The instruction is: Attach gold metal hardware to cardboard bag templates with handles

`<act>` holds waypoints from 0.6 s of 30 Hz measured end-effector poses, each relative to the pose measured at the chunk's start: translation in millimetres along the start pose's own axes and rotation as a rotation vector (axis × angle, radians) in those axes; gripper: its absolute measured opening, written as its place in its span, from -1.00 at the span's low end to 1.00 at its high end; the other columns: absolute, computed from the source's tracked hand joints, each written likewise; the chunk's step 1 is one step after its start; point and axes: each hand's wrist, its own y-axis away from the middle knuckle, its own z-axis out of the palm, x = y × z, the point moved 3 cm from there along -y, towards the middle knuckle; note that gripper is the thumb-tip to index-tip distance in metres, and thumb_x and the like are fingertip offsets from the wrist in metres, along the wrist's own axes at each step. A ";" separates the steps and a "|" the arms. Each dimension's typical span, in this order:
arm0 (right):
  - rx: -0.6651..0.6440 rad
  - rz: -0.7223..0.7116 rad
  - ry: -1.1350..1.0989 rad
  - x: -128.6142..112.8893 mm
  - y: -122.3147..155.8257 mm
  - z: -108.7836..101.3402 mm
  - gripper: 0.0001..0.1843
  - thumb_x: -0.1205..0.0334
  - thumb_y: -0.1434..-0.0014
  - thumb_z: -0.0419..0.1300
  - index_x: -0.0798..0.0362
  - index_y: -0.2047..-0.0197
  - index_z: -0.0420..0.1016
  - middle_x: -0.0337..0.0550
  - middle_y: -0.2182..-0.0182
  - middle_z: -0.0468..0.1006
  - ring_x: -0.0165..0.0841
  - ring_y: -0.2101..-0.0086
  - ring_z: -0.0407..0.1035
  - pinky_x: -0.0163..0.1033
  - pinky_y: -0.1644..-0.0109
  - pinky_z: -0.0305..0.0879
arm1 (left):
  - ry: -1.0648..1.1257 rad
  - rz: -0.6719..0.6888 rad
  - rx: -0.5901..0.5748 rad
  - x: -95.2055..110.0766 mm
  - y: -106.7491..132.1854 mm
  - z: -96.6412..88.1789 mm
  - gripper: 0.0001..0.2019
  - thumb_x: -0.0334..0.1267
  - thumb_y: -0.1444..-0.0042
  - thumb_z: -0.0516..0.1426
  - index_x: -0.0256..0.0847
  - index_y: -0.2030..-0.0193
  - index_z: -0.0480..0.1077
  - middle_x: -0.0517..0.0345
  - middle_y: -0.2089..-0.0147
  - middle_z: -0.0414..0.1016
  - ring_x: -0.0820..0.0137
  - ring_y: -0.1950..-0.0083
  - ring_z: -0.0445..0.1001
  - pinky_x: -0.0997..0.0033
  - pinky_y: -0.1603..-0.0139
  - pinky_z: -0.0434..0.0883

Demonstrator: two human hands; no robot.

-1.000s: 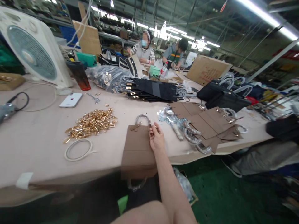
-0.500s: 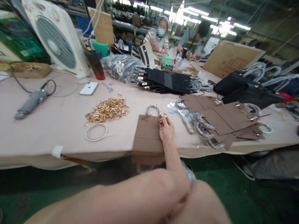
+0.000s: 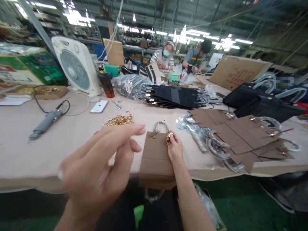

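Observation:
A brown bag panel [image 3: 156, 149] lies at the table's front edge and hangs over it. A clear-wrapped handle [image 3: 161, 123] arches from its far end. My right hand [image 3: 175, 148] is closed at the panel's upper right corner, with a small gold metal fitting [image 3: 170, 134] between thumb and fingers. Large and blurred in the foreground, my left hand [image 3: 98, 160] is raised with its fingers stretched out and nothing visible in it. Behind it is a pile of small gold metal fittings [image 3: 119, 119], partly hidden by the hand.
Brown bag panels [image 3: 240, 131] are heaped to the right. A stack of black bag pieces [image 3: 175, 96] lies farther back. On the left are a grey power tool [image 3: 45, 124], a phone [image 3: 99, 106], a dark tumbler [image 3: 106, 85] and a white fan [image 3: 75, 65]. Two people sit across the table.
My left hand has come up into view in front of the gold pile, where a blurred arm crossed low before. My right hand stays at the panel's corner. The view has shifted.

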 end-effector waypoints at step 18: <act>-0.070 -0.003 0.082 -7.0 6.0 1.6 -0.61 0.04 -0.07 0.48 -0.05 0.04 0.62 -0.21 0.17 0.62 -0.42 0.30 0.47 -0.27 0.20 0.45 | 0.461 -0.610 -0.205 -127.7 -80.9 197.2 -0.36 -0.10 0.11 0.45 -0.30 -0.11 0.48 -0.25 -0.14 0.60 -0.02 -0.20 0.53 0.11 -0.21 0.41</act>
